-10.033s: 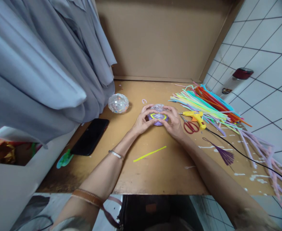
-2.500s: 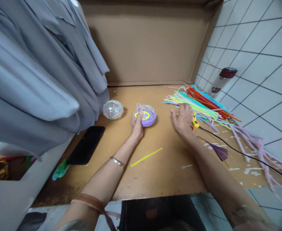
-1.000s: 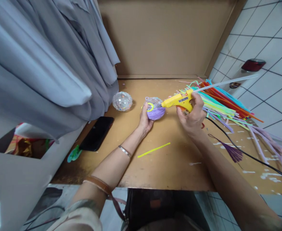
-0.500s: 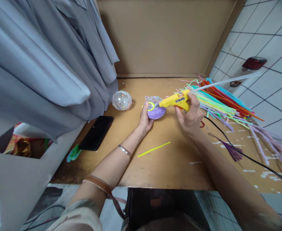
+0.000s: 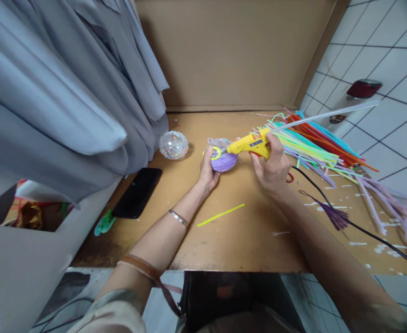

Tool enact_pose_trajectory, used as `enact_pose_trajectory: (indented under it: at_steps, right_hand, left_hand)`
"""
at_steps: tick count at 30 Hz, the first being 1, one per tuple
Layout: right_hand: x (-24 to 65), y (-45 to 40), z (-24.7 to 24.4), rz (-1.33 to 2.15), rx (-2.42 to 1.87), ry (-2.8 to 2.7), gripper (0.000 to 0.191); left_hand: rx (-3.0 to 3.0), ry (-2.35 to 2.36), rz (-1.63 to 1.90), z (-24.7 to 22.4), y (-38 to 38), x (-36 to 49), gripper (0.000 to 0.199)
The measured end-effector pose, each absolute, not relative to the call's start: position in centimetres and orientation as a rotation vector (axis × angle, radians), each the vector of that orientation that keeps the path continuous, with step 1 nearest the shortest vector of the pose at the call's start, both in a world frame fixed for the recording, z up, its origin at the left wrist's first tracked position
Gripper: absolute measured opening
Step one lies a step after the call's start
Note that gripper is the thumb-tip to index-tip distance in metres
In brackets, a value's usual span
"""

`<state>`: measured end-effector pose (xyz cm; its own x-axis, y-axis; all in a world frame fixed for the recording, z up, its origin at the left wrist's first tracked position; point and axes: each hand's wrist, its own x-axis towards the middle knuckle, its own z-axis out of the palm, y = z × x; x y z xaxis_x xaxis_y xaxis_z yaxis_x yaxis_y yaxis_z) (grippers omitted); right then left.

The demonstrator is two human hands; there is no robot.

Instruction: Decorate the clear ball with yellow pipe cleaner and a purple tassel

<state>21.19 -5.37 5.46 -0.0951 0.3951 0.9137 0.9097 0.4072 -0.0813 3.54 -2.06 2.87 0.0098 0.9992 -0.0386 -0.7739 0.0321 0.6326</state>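
Note:
My left hand point(image 5: 208, 172) is closed on a clear ball whose lower part is wrapped in purple strands point(image 5: 225, 163). A yellow ring point(image 5: 216, 153) lies against the ball's side by my thumb. In my right hand point(image 5: 273, 170) is a yellow glue gun point(image 5: 250, 144), its tip at the ball beside the ring and a long clear glue stick point(image 5: 324, 114) jutting from its back. Below the hands a yellow pipe cleaner point(image 5: 220, 215) lies on the wooden table point(image 5: 238, 249).
A second clear ball point(image 5: 173, 145) and a black phone point(image 5: 137, 192) are at the left, with a green object point(image 5: 104, 223) nearby. Colourful pipe cleaners point(image 5: 314, 148), a purple tassel point(image 5: 333, 216) and a black cord point(image 5: 370, 237) lie right. Grey cloth point(image 5: 85, 92) hangs left.
The whole view has shifted slightly. Both hands keep their hold, and the glue gun's tip stays at the ball.

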Motion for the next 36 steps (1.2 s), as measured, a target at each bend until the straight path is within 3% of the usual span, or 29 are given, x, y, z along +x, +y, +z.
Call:
enact_pose_trajectory:
  at_steps: [10, 29, 36]
  right_hand:
    - [21.31, -5.45, 5.42, -0.545, -1.202, -1.721, 0.062]
    - [21.11, -5.56, 5.89, -0.714, -1.171, -1.692, 0.049]
    - [20.92, -5.63, 5.75, -0.678, -1.206, -1.673, 0.052]
  left_hand:
    - [0.535, 0.530, 1.485, 2.71, -1.95, 3.52, 0.050]
    - [0.543, 0.499, 1.473, 2.78, -1.91, 3.54, 0.052]
    - [0.538, 0.516, 1.475, 2.89, -2.05, 3.58, 0.052]
